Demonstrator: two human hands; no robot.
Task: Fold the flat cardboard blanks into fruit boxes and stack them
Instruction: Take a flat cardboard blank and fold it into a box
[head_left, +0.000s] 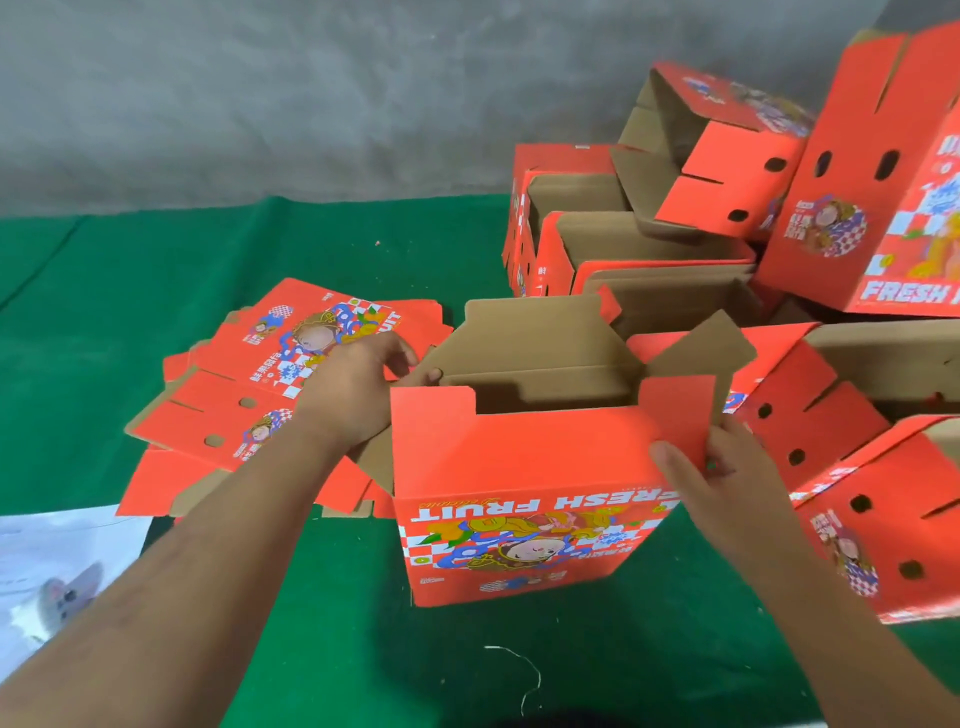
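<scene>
In the head view, a half-formed red fruit box (524, 499) is seen standing upside down on the green-covered table (337, 623), its "FRESH FRUIT" print inverted on the near face and its brown inside open to the top. Several flaps are raised around the opening: a brown back flap (530, 332) at the far side and a brown pointed flap (701, 345) at the right corner.

The left hand (358, 389) is placed at the box's upper left edge, its fingers curled over the left end wall, so that the box is gripped there. The right hand (727, 467) is placed at the upper right corner, where the red side flap (680, 410) is pinched between the thumb on the near face and the fingers behind it.

To the left of the box, partly under the left forearm, a pile of flat cardboard blanks (249, 395) is laid on the table, printed side up, with round holes and slots visible in the topmost sheet.

To the right and behind, finished boxes are heaped. Open-topped boxes (613, 249) are set against each other near the grey wall (260, 93), another box (727, 156) is tipped on top of them, and a larger box (872, 208) is leaned at the far right. Two more boxes (857, 467) are lying on their sides just beside the right hand.

At the lower left corner of the table, a white printed sheet (57, 577) is seen, and a loose white thread (524, 675) is lying on the green cloth near the lower edge.
</scene>
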